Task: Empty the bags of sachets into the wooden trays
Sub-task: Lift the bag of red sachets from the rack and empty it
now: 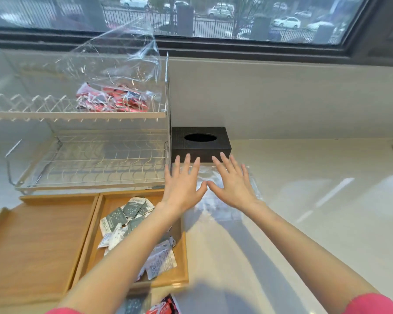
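Your left hand and right hand, fingers spread wide, pressed the emptied clear plastic bag flat on the white counter. The green-and-white sachets lay in the right-hand wooden tray; the bag of red sachets on the white wire rack likely came next, for the bare left-hand wooden tray.

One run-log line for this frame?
left hand, right hand: open, flat on empty clear plastic bag | right wooden tray: grey-white sachets | left wooden tray: empty

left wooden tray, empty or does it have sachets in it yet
Empty. The left wooden tray shows only bare wood, while the right tray beside it holds a pile of green and white sachets.
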The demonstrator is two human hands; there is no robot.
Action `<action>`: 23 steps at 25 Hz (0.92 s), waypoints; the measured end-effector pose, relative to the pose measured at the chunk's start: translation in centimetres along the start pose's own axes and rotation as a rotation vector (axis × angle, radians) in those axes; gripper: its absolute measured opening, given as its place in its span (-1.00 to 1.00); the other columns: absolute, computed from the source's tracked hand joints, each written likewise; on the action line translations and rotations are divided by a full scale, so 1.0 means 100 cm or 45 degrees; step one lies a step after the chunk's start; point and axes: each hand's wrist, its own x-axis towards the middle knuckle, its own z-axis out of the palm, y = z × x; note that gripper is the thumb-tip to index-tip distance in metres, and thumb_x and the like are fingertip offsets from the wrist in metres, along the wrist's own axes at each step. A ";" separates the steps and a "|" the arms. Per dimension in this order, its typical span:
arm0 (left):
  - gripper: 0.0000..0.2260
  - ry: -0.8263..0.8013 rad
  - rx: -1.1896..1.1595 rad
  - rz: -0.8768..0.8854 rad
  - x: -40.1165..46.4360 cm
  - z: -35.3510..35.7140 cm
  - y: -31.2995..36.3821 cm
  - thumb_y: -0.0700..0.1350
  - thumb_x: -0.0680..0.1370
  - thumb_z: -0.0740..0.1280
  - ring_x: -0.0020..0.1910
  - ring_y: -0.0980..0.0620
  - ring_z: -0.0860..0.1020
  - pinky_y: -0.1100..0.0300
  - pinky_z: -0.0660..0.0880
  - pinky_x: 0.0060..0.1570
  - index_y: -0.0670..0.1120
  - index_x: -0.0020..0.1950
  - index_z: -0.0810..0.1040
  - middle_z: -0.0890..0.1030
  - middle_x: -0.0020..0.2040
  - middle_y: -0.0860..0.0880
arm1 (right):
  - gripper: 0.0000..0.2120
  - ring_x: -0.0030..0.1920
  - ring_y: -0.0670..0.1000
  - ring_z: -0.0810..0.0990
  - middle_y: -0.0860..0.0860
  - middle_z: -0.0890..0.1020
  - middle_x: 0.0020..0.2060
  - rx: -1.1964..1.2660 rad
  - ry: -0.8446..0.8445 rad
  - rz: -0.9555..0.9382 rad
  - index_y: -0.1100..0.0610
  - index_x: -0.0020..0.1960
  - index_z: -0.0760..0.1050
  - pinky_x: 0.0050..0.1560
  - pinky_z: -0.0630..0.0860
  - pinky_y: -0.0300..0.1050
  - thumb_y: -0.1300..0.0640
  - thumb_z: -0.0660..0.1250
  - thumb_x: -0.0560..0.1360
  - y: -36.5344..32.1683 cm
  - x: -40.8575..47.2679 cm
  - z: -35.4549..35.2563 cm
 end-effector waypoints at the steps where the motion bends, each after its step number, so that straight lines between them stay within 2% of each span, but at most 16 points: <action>1: -0.41 0.029 0.005 0.006 -0.008 -0.008 -0.002 0.14 0.54 0.06 0.51 -0.14 -0.15 -0.16 -0.15 0.43 0.00 0.49 -0.10 -0.07 0.54 -0.10 | -0.37 0.52 0.01 -0.15 -0.03 -0.04 0.53 -0.006 0.023 -0.019 -0.05 0.49 -0.04 0.48 -0.20 0.07 -0.14 0.14 0.51 -0.009 -0.005 -0.007; 9: -0.41 0.248 0.047 0.014 -0.047 -0.081 -0.045 0.14 0.54 0.05 0.51 -0.09 -0.13 -0.13 -0.16 0.44 0.00 0.49 -0.11 -0.06 0.54 -0.07 | -0.34 0.52 0.03 -0.02 -0.02 0.05 0.52 0.057 0.173 -0.169 -0.06 0.48 0.00 0.50 -0.04 0.08 -0.13 0.21 0.49 -0.078 -0.020 -0.050; 12: -0.41 0.337 0.006 -0.001 -0.052 -0.113 -0.068 0.13 0.54 0.06 0.51 -0.07 -0.04 -0.11 -0.07 0.45 -0.02 0.49 -0.06 0.01 0.54 -0.08 | -0.35 0.50 0.04 0.08 0.00 0.13 0.51 0.122 0.229 -0.239 -0.03 0.48 0.04 0.48 0.08 0.10 -0.11 0.22 0.48 -0.106 -0.012 -0.066; 16: -0.43 0.479 -0.019 0.015 -0.052 -0.159 -0.100 0.11 0.53 0.10 0.49 -0.04 0.11 -0.07 0.05 0.45 -0.07 0.48 0.05 0.16 0.50 -0.10 | -0.40 0.45 -0.01 0.23 0.00 0.28 0.45 0.348 0.324 -0.313 0.02 0.46 0.12 0.44 0.20 0.03 -0.04 0.25 0.49 -0.146 0.002 -0.087; 20: -0.45 0.556 -0.006 0.045 -0.042 -0.196 -0.131 0.08 0.54 0.13 0.46 -0.08 0.19 -0.06 0.14 0.43 -0.11 0.46 0.12 0.24 0.47 -0.12 | -0.41 0.43 -0.02 0.27 0.01 0.31 0.43 0.475 0.357 -0.348 0.06 0.46 0.13 0.40 0.22 -0.06 -0.02 0.25 0.50 -0.178 0.028 -0.105; 23: -0.47 0.527 -0.152 -0.001 -0.023 -0.218 -0.153 0.07 0.54 0.14 0.42 -0.09 0.26 -0.05 0.24 0.34 -0.13 0.45 0.14 0.27 0.46 -0.13 | -0.42 0.42 0.00 0.28 0.04 0.32 0.43 0.595 0.340 -0.305 0.09 0.46 0.13 0.39 0.22 -0.09 0.01 0.25 0.51 -0.196 0.057 -0.114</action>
